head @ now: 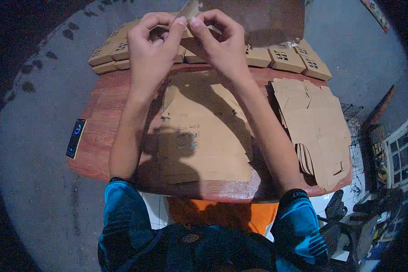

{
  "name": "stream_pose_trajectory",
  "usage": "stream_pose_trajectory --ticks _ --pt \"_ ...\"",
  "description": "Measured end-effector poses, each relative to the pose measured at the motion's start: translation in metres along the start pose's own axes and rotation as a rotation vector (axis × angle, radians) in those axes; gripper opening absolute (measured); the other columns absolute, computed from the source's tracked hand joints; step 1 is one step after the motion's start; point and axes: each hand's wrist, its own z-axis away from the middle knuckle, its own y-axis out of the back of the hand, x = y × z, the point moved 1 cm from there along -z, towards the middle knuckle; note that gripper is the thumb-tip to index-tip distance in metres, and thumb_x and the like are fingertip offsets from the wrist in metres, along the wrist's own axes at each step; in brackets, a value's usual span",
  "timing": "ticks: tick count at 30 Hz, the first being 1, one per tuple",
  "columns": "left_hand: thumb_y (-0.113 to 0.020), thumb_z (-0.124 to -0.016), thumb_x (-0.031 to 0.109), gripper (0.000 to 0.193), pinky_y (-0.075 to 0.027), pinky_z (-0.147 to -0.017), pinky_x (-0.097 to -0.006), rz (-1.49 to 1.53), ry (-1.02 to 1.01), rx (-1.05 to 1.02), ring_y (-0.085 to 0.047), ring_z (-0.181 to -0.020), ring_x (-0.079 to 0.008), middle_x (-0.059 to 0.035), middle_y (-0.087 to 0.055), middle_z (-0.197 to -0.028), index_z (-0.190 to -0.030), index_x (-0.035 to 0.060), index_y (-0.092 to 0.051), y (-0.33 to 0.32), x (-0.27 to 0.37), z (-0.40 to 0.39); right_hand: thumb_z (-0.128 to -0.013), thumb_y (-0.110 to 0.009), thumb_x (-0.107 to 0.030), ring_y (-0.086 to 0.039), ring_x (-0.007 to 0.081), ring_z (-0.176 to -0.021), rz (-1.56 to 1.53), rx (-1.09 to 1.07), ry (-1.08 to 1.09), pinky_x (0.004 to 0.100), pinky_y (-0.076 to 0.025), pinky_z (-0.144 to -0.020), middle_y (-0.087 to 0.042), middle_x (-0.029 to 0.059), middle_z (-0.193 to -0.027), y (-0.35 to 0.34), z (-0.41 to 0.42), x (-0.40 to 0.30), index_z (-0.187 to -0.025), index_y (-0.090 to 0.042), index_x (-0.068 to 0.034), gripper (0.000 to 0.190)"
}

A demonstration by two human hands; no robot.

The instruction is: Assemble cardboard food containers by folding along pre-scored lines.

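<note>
Both hands are raised over the table's far side, thumbs almost touching. My left hand point(156, 37) and my right hand point(221, 37) pinch a thin kraft cardboard piece point(190, 9) between thumbs and fingers; its upper part runs out of the frame. Below my forearms a flat die-cut cardboard box blank point(207, 159) bears printed writing and lies partly in shadow. To its right is a stack of flat cardboard blanks point(316, 119) with slots and tabs. Folded cardboard boxes point(287, 60), some showing writing, line the table's far edge on both sides of my hands.
The wood-grain table point(100, 102) has a curved near edge. A phone point(76, 138) with a lit screen lies at its left edge. A dark brown panel point(255, 22), of unclear material, is above the boxes. An orange item point(221, 214) shows below the table, a wire rack point(357, 159) at right.
</note>
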Motion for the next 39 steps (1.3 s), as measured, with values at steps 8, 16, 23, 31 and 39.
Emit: stream_pose_trajectory --ticks 8,16,23,31,39 --pt "-0.072 -0.086 0.014 0.013 -0.038 -0.054 -0.0174 0.112 0.192 -0.066 -0.047 -0.062 -0.0003 0.0057 -0.06 -0.071 -0.083 0.0012 -0.07 0.003 -0.005 -0.001 -0.088 -0.07 -0.016 -0.052 0.0034 -0.064 -0.043 0.069 -0.012 0.0214 -0.043 -0.057 -0.06 -0.0018 -0.069 -0.006 0.004 0.005 -0.081 -0.063 -0.002 0.017" --pt "-0.072 -0.087 0.016 0.015 -0.036 -0.053 -0.017 0.124 0.175 -0.045 -0.048 -0.061 0.0008 0.0063 -0.059 -0.071 -0.083 0.0019 -0.07 0.005 -0.007 -0.002 -0.089 -0.069 -0.018 -0.052 0.0033 -0.066 -0.107 -0.017 -0.16 0.0218 -0.043 -0.058 -0.062 -0.0017 -0.073 -0.007 0.007 -0.004 -0.083 -0.063 -0.002 0.018" --pt "-0.071 -0.089 0.019 0.02 -0.044 -0.061 -0.0214 -0.087 0.032 -0.245 -0.054 -0.069 -0.004 0.0015 -0.061 -0.078 -0.089 -0.001 -0.068 0.009 -0.009 -0.009 -0.09 -0.067 -0.02 -0.054 0.0063 -0.071 -0.001 -0.008 -0.061 0.0255 -0.045 -0.064 -0.063 -0.0007 -0.076 0.001 0.002 0.009 -0.085 -0.064 -0.002 0.018" --pt "-0.071 -0.089 0.019 0.023 -0.048 -0.071 -0.024 -0.089 0.065 -0.277 -0.059 -0.08 -0.0085 -0.0036 -0.063 -0.09 -0.093 -0.0031 -0.067 0.025 -0.013 -0.015 -0.096 -0.064 -0.024 -0.05 0.0032 -0.069 -0.065 -0.197 -0.169 0.0204 -0.043 -0.061 -0.058 -0.0037 -0.078 0.003 0.002 0.006 -0.095 -0.064 -0.004 0.02" --pt "-0.071 -0.088 0.016 0.02 -0.049 -0.069 -0.0244 -0.18 0.036 -0.217 -0.06 -0.084 -0.0099 -0.004 -0.062 -0.092 -0.093 -0.0034 -0.067 0.028 -0.016 -0.017 -0.098 -0.058 -0.032 -0.057 0.0037 -0.074 -0.211 -0.323 -0.529 0.0199 -0.046 -0.064 -0.06 -0.0032 -0.08 -0.002 0.008 -0.009 -0.099 -0.061 -0.008 0.025"
